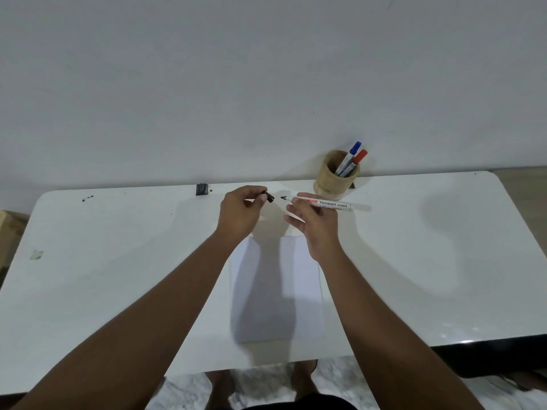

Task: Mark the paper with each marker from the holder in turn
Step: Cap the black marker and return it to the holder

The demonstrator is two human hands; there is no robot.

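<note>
A white sheet of paper [278,291] lies flat on the white table [118,261], between my forearms. Above its far edge, my right hand [316,223] holds an uncapped white permanent marker [328,203], its black tip pointing left. My left hand [241,211] pinches the marker's black cap [270,197] a short gap to the left of the tip. A round wooden holder [336,176] stands at the back of the table, just behind my right hand. It contains a blue-capped marker [352,155] and a red-capped marker [356,161], both leaning right.
A small dark square object [201,189] sits at the table's back edge, left of my hands. A few dark specks [88,198] lie at the far left. A scrap of tape [36,254] sticks near the left edge. The wall rises right behind the table.
</note>
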